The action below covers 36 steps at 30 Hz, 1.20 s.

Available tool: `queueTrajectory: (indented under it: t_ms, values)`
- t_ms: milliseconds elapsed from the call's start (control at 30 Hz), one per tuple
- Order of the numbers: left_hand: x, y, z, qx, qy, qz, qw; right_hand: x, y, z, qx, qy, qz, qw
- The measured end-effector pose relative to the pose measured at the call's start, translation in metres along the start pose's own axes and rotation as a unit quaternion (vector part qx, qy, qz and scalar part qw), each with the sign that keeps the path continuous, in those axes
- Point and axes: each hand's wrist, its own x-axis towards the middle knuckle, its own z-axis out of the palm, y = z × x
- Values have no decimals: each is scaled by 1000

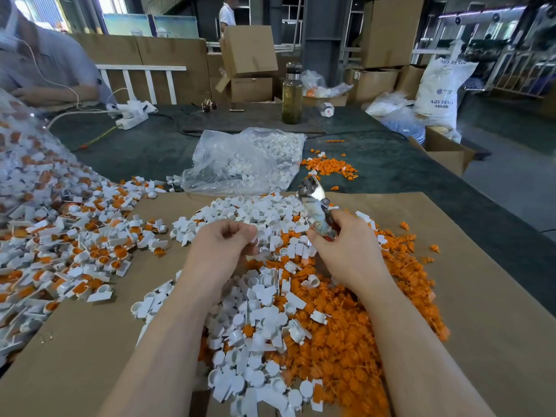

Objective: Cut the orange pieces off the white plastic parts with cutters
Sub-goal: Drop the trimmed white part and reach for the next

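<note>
Orange offcuts (355,335): heaped at 5 o'clock on the cardboard sheet (481,296).
Uncut stock (69,251): white-and-orange parts, 9 o'clock, nearer the left hand.
Left hand (224,245): fingers curled narrow; whether it pinches a white part cannot be told.
Right hand (346,248): closed round the cutters (316,203), long axis toward 11 o'clock.
Key relation: blades just beside the left fingertips, at their 2 o'clock.

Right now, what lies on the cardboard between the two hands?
In the head view, loose white plastic parts fill the gap between the left hand and the right hand, which grips the cutters.
</note>
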Motion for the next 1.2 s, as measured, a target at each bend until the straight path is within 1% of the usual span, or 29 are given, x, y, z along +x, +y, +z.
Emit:
queueTrajectory:
  t_ms: [100, 167, 300, 400, 533, 733, 867, 1000, 1200]
  values:
    - [-2, 4, 2, -74, -4, -11, 997, -1, -3, -2, 72, 15, -11, 997]
    - [-4, 6, 5, -115, -5, -17, 993, -2, -5, -3, 126, 10, -11, 992]
    - [-11, 10, 15, -190, -21, -34, 981, -3, -8, -1, 176, 5, -24, 984]
    - [-16, 13, 24, -221, -23, -36, 974, -6, -12, 0, 202, 11, -46, 978]
    - [-20, 16, 28, -235, -24, -31, 971, -8, -18, 1, 248, 12, -72, 966]
    - [-24, 17, 30, -229, -57, -32, 971, -9, -22, 3, 263, 38, -90, 960]
    - [-26, 18, 30, -262, -74, -38, 961, -10, -23, 5, 246, 48, -90, 964]
    - [-27, 19, 31, -265, -63, -18, 962, -10, -23, 7, 217, 67, -87, 970]
    - [-29, 20, 31, -235, -42, 22, 971, -10, -23, 7, 209, 76, -82, 971]
